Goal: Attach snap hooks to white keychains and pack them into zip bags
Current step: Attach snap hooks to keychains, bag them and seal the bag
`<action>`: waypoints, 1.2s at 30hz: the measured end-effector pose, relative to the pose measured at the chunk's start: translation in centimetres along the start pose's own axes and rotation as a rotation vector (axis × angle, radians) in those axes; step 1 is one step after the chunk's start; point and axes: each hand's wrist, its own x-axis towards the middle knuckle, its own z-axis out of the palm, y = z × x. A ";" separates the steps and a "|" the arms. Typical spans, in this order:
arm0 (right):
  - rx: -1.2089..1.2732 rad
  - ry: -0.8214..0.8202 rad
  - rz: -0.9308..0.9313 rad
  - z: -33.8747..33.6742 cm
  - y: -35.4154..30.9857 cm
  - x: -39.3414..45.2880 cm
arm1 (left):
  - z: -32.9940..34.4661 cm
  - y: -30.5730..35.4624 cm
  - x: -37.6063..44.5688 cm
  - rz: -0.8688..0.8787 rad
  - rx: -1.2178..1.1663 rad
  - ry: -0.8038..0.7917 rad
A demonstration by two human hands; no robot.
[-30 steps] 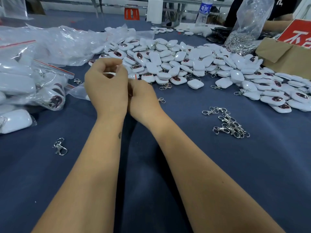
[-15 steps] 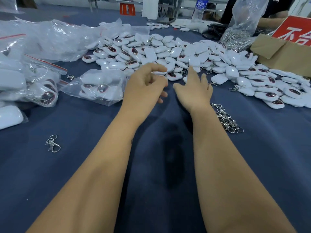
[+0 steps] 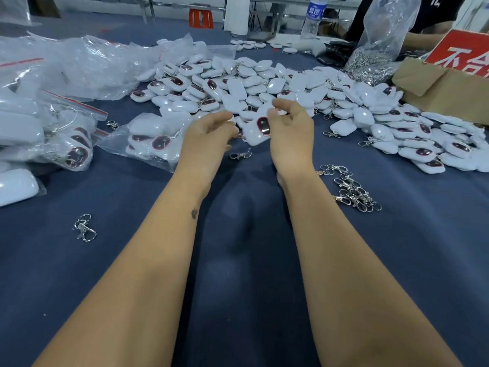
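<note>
My right hand (image 3: 289, 125) holds a white keychain (image 3: 255, 132) with a dark red oval, lifted just above the blue cloth. My left hand (image 3: 209, 133) is curled close beside it, its fingertips at the keychain's left edge; what it pinches is hidden. A single snap hook (image 3: 240, 155) lies on the cloth below both hands. A big heap of white keychains (image 3: 264, 86) spreads behind the hands. A filled zip bag (image 3: 150, 140) lies left of my left hand. A cluster of snap hooks (image 3: 352, 190) lies by my right forearm.
More filled zip bags (image 3: 39, 133) and loose plastic (image 3: 79, 64) pile up at the left. One snap hook (image 3: 84, 227) lies alone at the front left. A cardboard box (image 3: 447, 86) with a red sign, a bag of hooks (image 3: 381, 43) and another person's arm are at the far right.
Both hands left the zip bag, which now lies on the cloth at the left, and reached to the heap. My right hand has picked up a white keychain and my left has closed in on it.
</note>
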 end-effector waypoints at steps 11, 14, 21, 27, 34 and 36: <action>0.417 -0.232 0.241 1.8 0.0 -0.6 | -0.7 -0.3 -0.2 0.055 0.087 -0.100; 0.363 -0.268 0.256 1.8 0.1 -0.5 | -0.5 -0.5 -0.1 0.041 0.067 -0.086; 0.317 -0.373 0.156 1.5 0.2 -0.8 | -0.1 -0.6 0.0 0.007 0.072 0.007; 0.296 -0.371 0.132 1.6 0.2 -1.0 | -0.1 -0.4 -0.3 0.019 0.060 0.010; 0.225 -0.366 0.117 1.8 0.2 -1.3 | 0.2 -0.1 -0.3 -0.028 -0.047 0.057; 0.200 -0.352 0.120 1.9 0.1 -1.3 | 0.2 0.1 -0.4 -0.026 -0.080 0.070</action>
